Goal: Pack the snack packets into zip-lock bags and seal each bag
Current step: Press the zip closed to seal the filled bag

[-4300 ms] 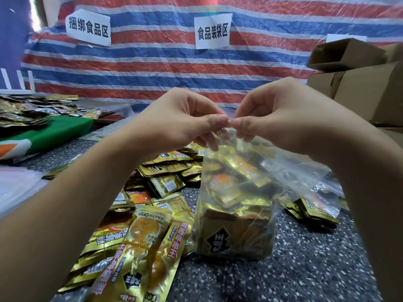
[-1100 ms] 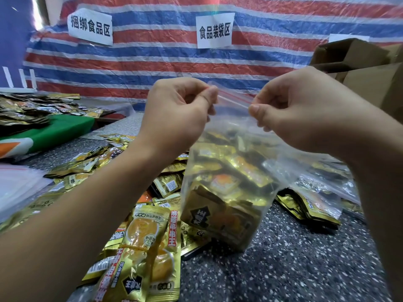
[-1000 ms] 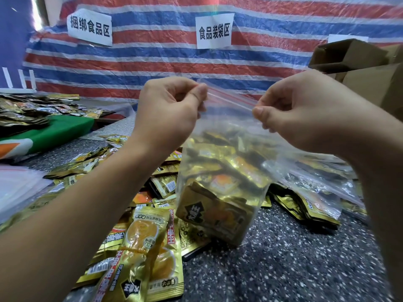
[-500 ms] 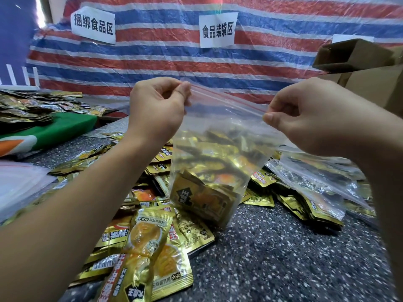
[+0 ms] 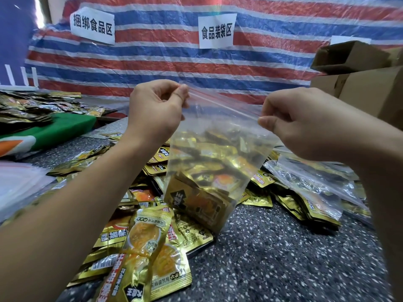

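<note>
A clear plastic zip-lock bag [image 5: 209,162], partly filled with gold foil snack packets [image 5: 196,199], is held up above the speckled dark stone desk [image 5: 283,258], its lower corner hanging just over the loose packets near the desk's middle. Its red-lined zip strip [image 5: 222,105] is stretched taut between two hands. The strip's left end is pinched between thumb and curled fingers of the left hand [image 5: 157,110]; the right end is pinched in the same way by the right hand [image 5: 305,123].

Compared with the earlier views, the hands are now well apart, where a few seconds ago they met at the middle of the strip. The pinch has been drawn outward to both ends, and the bag has been lifted off the desk. This is judged to mean the seal has been run along its full length; whether it is closed everywhere cannot be told from this view. If it holds, this bag is done and can be set aside.

Around the bag, a heap of loose gold snack packets [image 5: 144,247] is spread toward the desk's near left edge. Filled clear bags [image 5: 316,182] lie toward the right edge. Brown cardboard boxes [image 5: 359,83] are stacked at the far right corner, before a red, white and blue striped tarpaulin [image 5: 152,53] carrying white paper signs [image 5: 217,30].
</note>
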A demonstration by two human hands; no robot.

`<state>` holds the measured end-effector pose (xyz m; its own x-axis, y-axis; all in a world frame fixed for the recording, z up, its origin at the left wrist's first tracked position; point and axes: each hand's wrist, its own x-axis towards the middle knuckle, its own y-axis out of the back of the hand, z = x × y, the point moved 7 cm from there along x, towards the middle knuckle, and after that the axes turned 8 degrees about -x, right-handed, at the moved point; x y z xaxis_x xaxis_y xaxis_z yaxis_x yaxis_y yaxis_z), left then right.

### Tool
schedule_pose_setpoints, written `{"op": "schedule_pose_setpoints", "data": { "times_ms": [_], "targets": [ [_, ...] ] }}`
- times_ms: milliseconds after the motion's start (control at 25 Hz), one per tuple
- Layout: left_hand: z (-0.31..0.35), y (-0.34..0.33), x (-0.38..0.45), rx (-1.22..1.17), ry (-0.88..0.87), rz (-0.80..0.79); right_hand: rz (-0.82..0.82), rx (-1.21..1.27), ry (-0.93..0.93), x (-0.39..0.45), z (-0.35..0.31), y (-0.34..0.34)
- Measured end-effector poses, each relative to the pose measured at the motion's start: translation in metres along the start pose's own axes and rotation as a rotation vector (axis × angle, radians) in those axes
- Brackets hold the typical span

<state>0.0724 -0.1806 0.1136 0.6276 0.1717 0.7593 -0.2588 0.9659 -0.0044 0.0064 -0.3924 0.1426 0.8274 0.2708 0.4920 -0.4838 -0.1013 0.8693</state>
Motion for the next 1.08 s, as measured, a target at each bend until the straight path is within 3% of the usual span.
{"op": "schedule_pose_setpoints", "data": {
  "times_ms": [200, 400, 520, 600, 720, 800, 920, 1080],
  "targets": [
    [0.000, -0.001, 0.000, -0.052, 0.030, 0.000, 0.050, 0.109, 0.112, -0.002, -0.006, 0.009],
    [-0.003, -0.019, -0.008, -0.248, 0.144, -0.135, -0.150, 0.066, 0.106, -0.002, -0.008, -0.009],
    [0.001, -0.033, -0.014, -0.318, 0.149, -0.224, -0.145, 0.142, 0.060, 0.003, -0.019, -0.025],
    [0.000, -0.040, -0.017, -0.301, 0.146, -0.266, -0.146, 0.168, 0.070, 0.009, -0.028, -0.044],
    [-0.006, -0.053, -0.028, -0.181, 0.161, -0.371, -0.371, 0.184, 0.079, 0.010, -0.040, -0.095],
    [-0.015, -0.061, -0.037, -0.059, 0.199, -0.449, -0.435, 0.163, 0.072, 0.007, -0.042, -0.121],
    [-0.029, -0.054, -0.033, 0.008, 0.229, -0.358, -0.348, 0.215, -0.012, 0.015, -0.030, -0.126],
    [-0.033, -0.029, -0.019, -0.006, 0.223, -0.094, -0.369, 0.663, -0.263, 0.022, 0.000, -0.128]
  ]
}}
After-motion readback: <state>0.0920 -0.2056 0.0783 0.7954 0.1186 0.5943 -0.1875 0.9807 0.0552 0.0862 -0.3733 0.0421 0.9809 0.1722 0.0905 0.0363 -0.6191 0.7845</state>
